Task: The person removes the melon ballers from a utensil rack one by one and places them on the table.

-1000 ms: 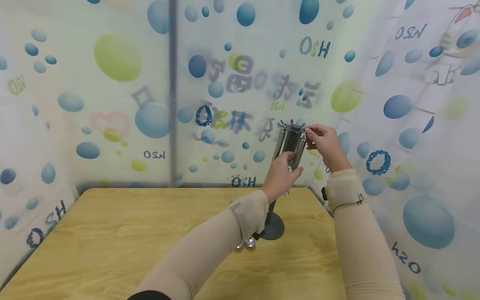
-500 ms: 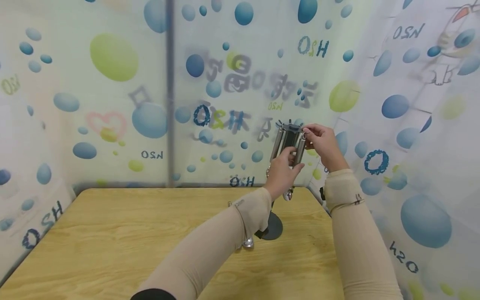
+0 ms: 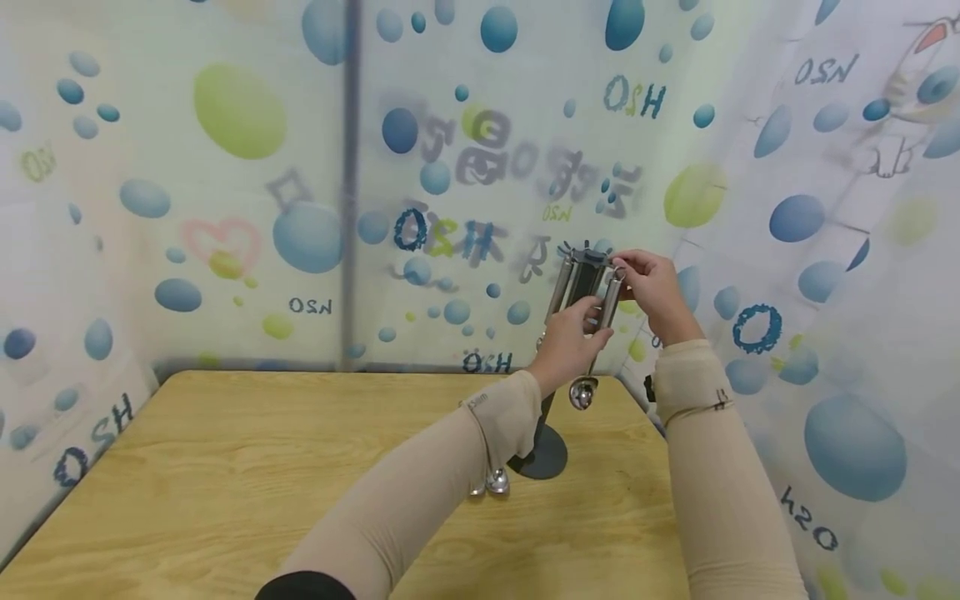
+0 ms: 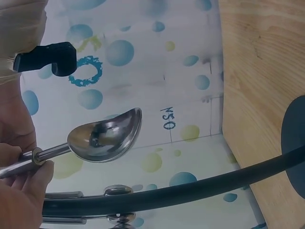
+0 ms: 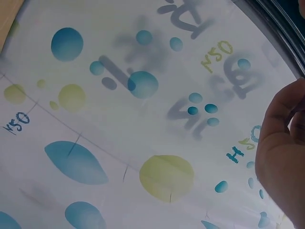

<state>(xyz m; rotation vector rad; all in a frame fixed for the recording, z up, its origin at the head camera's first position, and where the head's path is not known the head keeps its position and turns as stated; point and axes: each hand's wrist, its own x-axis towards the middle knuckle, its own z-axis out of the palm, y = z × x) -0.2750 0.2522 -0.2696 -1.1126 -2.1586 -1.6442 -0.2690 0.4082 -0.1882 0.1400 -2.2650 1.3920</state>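
Observation:
A dark utensil stand (image 3: 585,253) with hooks around its top stands toward the table's right side, several steel utensils (image 3: 558,287) hanging from it. My left hand (image 3: 566,346) grips a steel ladle (image 3: 583,394) by its handle beside the stand, bowl hanging down. In the left wrist view, thumb and fingers close around the handle below the shiny ladle bowl (image 4: 102,138). At the handle's upper end, my right hand (image 3: 656,292) pinches the ring, close to the hooks. The right wrist view catches only part of that hand (image 5: 281,152), at the right edge.
Two shiny utensil ends (image 3: 497,482) lie on the wooden table (image 3: 300,467), partly hidden behind my left forearm. The stand's round black base (image 3: 551,458) rests near them. Bubble-patterned curtains (image 3: 240,108) enclose the back and sides.
The ladle's handle has shifted slightly right, away from the stand. Its bowl, hidden a second ago, now shows below my left hand. Both hands keep their holds.

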